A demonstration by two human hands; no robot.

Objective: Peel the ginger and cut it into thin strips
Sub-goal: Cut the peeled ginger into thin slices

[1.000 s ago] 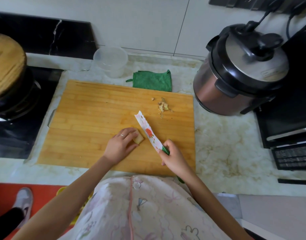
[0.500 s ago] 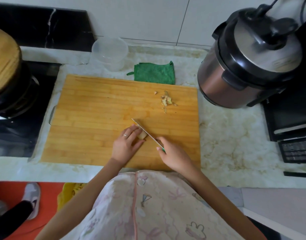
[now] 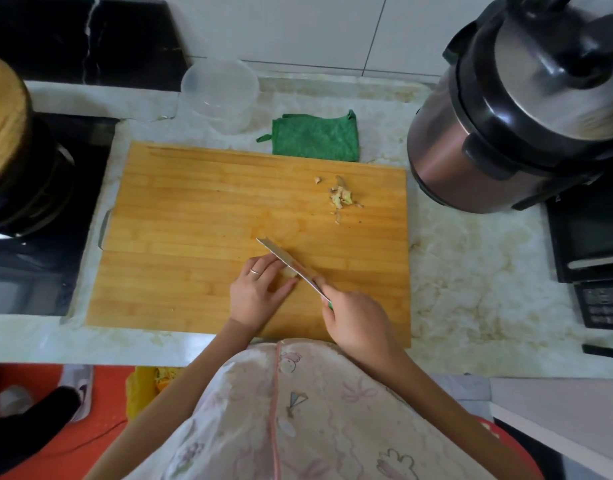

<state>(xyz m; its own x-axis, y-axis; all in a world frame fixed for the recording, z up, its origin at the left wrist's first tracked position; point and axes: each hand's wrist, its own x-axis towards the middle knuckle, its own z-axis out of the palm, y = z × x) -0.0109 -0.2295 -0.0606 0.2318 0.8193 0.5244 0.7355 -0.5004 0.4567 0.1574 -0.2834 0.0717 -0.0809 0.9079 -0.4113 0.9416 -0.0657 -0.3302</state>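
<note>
Both hands work in the head view, low on the cutting board (image 3: 194, 220), around 5 o'clock from its middle. Left hand (image 3: 256, 292), a thin ring (image 3: 255, 271) on one finger, curls its fingertips over a small pale chunk of ginger (image 3: 289, 273) and pins it to the wood. Right hand (image 3: 353, 320) is clenched round the green handle of a knife (image 3: 287, 261); the narrow blade slants toward 10 o'clock and rests against the ginger's right side.

That board is a rectangle of glued bamboo strips, honey-coloured, lying on a marbled cream desk (image 3: 471, 271). At its 2 o'clock corner sits a little heap of ragged, fibrous peels (image 3: 341, 197). Beyond the far edge, at 1 o'clock, a folded green cloth (image 3: 315, 136) with a nubbly weave touches the board. A round translucent plastic container (image 3: 220, 91) stands at 12 o'clock. A squat, glossy metal pressure cooker (image 3: 471, 150) with a black lid stands at 2 o'clock.
</note>
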